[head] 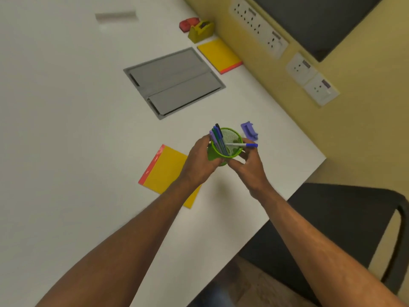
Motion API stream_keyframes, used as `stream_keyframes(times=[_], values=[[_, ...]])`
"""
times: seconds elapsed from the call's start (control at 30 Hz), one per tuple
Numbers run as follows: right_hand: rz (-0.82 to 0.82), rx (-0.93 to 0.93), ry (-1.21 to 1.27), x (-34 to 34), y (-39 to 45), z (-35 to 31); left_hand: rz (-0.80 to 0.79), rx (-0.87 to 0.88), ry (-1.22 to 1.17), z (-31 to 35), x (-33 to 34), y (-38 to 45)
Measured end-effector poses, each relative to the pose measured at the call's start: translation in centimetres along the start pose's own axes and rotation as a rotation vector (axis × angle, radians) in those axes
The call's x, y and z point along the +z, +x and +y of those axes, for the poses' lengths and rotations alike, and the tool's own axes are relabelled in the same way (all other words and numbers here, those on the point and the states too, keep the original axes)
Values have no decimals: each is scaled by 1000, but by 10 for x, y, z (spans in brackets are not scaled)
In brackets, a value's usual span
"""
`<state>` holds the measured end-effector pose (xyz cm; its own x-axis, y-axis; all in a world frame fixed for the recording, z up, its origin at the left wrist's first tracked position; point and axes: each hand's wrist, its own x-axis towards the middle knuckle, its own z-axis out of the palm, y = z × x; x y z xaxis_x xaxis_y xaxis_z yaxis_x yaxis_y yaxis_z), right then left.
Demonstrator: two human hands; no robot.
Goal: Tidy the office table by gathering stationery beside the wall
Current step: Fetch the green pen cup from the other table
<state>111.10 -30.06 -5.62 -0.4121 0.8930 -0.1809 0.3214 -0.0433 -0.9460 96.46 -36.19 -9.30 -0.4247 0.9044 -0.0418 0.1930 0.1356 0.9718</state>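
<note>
Both hands' grip holds one green cup; two yellow notepads.

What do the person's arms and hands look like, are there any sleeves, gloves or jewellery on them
Both forearms are bare right up to the bottom edge of the picture, so no sleeves show. The left hand and right hand wear no gloves. No watch, bracelet or ring can be seen on either wrist or on the fingers that show, though the picture is slightly blurred. No markings show on either arm.
</note>
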Motion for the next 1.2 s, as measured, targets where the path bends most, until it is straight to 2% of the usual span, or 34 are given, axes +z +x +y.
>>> stream_keyframes(times=[0.47,0.7,0.9,1.2], values=[[-100,-31,-17,-56,187,-2,53,-55,28,7,50,175],[-100,-64,11,-84,293,11,108,-26,60,2,86,274],[-54,-80,24,-95,386,39,169,-23,21,-26,121,362],[32,-86,107,-97,495,90,145,22,5,-66,150,463]])
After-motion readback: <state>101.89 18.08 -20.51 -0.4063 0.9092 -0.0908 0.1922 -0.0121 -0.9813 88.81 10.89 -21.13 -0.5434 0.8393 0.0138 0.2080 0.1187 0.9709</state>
